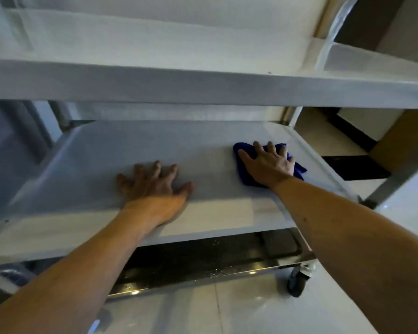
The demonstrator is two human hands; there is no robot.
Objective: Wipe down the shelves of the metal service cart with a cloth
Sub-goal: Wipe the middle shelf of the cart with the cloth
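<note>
The metal service cart fills the view, and its middle shelf (87,169) lies in front of me under the top shelf (155,85). My right hand (268,162) presses flat on a blue cloth (243,150) at the right side of the middle shelf, fingers spread over it. Near the shelf's front middle, my left hand (155,186) rests flat on the bare metal, fingers apart and holding nothing. Most of the cloth is hidden under my right palm.
A lower shelf (203,259) shows dark below the middle one. A caster wheel (298,280) stands at the cart's front right on a glossy tiled floor (227,314). An upright cart post (401,174) rises on the right, with brown boxes (403,141) behind it.
</note>
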